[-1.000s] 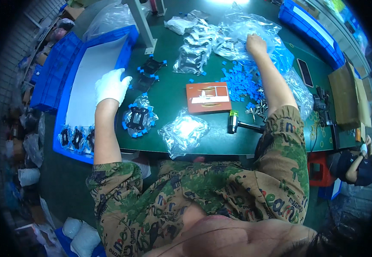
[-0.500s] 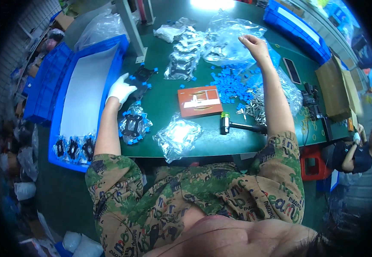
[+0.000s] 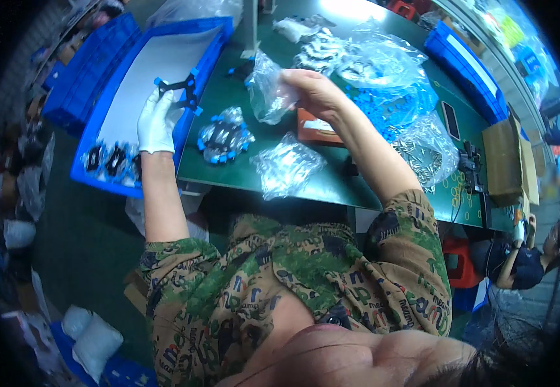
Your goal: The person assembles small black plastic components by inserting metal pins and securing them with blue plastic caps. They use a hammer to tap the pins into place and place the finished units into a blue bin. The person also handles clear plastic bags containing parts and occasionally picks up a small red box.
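My left hand (image 3: pixel 156 126), in a white glove, grips a black bracket (image 3: pixel 188 92) with blue caps on its ends, raised over the blue crate's right side. Pinched in my bare right hand (image 3: pixel 313 94) is a clear plastic bag (image 3: pixel 265 91), hanging over the table. Another dark blue-capped part (image 3: pixel 244 69) lies behind that bag, partly hidden. Nearer to me, a bagged bracket (image 3: pixel 224 137) rests on the green table, beside a pile of clear bags (image 3: pixel 287 166). An orange-red box (image 3: pixel 315 129) is half covered by my right forearm.
The blue crate (image 3: pixel 204 59) at left has a white liner and several bagged brackets (image 3: pixel 117 161) at its near end. Small blue caps (image 3: pixel 383 106), metal pins (image 3: pixel 425 155), a phone (image 3: pixel 450 120) and a cardboard box (image 3: pixel 504 161) are to the right. A co-worker (image 3: pixel 526 263) is at far right.
My left hand has lifted a black bracket off the table and moved left with it. My right hand has come left and now holds a clear bag. The view has shifted.
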Available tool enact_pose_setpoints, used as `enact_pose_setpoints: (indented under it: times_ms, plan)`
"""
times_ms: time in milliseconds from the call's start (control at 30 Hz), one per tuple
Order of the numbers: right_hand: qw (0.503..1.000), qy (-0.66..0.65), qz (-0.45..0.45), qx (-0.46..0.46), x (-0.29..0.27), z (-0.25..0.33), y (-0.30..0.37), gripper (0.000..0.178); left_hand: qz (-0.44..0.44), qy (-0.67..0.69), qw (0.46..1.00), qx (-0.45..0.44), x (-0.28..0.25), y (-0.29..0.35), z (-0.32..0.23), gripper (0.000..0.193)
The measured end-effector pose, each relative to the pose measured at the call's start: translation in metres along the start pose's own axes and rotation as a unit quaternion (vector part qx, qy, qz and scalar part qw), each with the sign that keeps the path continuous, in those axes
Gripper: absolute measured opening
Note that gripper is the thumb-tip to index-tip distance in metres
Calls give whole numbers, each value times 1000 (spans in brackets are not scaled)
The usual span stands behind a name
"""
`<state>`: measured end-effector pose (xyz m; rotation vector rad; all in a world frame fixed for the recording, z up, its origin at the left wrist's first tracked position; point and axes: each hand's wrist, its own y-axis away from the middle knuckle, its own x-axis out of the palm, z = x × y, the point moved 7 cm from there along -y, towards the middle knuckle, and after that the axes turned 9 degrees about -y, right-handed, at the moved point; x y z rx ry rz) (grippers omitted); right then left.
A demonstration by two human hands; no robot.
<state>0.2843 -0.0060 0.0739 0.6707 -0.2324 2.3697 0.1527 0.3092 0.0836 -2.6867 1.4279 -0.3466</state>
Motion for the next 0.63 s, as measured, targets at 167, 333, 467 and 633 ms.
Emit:
enact_pose_setpoints:
  times_ms: [167,333,467,633]
  plan:
    - [964,264,19,9,48,-70,-47,33,8,-4,999,-31,0,44,-24,28]
    - [768,625,12,-138,77,-74,-55,32,55,-125,990,-18,15,52,-4,39]
    - [737,663,14,-131,69,-76,-55,34,129,-146,979,-57,34,50,28,38]
    - [779,621,2,-89,50,-68,-44,39,85,-270,959,-15,37,54,-16,46]
